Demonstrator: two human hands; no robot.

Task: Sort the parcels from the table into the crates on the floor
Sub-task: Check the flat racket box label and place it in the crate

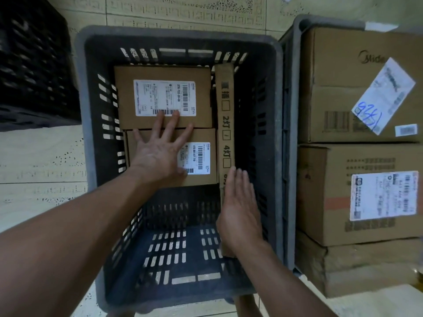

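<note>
Reaching down into the dark grey slotted plastic crate (pixel 87 133) on the floor, you had both hands inside it. Your right hand (pixel 240 209) lay flat against the long narrow brown cardboard box (pixel 225 115), which stood on edge along the crate's right side. Its fingers (pixel 238 179) were straight and close together, gripping nothing. Further in, your left hand (pixel 158 152) rested palm down on the nearer small brown cardboard parcel (pixel 199 156). Those fingers (pixel 160 121) were straight and splayed wide, their tips reaching the white label of the farther small brown cardboard parcel (pixel 163 97).

Both parcels lay flat, labels up, touching end to end towards the far wall, with the long box just beside them. They looked square-edged and undented, each with a barcoded shipping label.

You seemed to be at the settling step, with the parcels down and being pressed snug. The next move would call for lifting both hands clear without tipping the long box, then fetching another parcel from the surface, which was out of view.

Beyond, on the right, a second grey plastic crate (pixel 295 110) held large brown cartons (pixel 343 88).
</note>
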